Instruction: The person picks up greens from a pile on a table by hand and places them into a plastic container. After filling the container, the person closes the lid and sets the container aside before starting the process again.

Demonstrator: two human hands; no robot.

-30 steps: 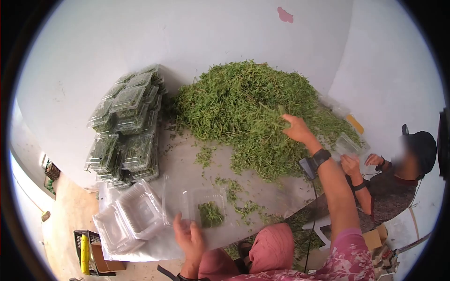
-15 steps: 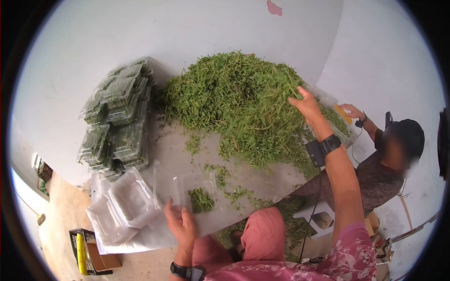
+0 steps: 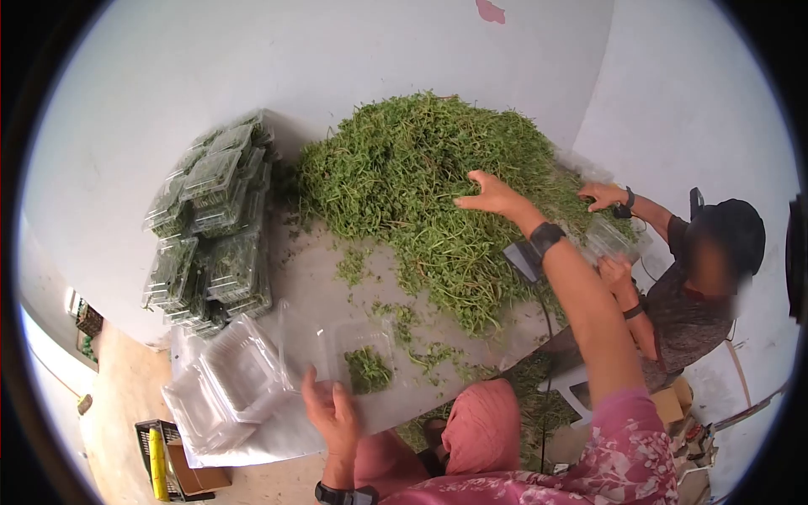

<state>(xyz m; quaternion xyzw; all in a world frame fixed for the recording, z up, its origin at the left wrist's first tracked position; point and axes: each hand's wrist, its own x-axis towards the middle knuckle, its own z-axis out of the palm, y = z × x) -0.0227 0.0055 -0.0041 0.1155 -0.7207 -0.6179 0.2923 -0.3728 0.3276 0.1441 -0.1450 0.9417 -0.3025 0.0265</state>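
Note:
A large heap of green leafy stems lies on the table. Over its front right part reaches my right hand, thumb and fingers apart, with nothing held between them. An open clear plastic box stands near the table's front edge with a small clump of greens inside. Beside the box's left front corner is my left hand, its fingers spread; whether it touches the box is unclear. Loose sprigs lie between box and heap.
Filled clear boxes are stacked at the back left, with empty ones in front. At the right a co-worker reaches to the heap, holding a clear box. A black crate stands on the floor.
My right hand has moved left over the heap, away from its right side. The co-worker's hand has come down to the greens, and their other hand and box now show.

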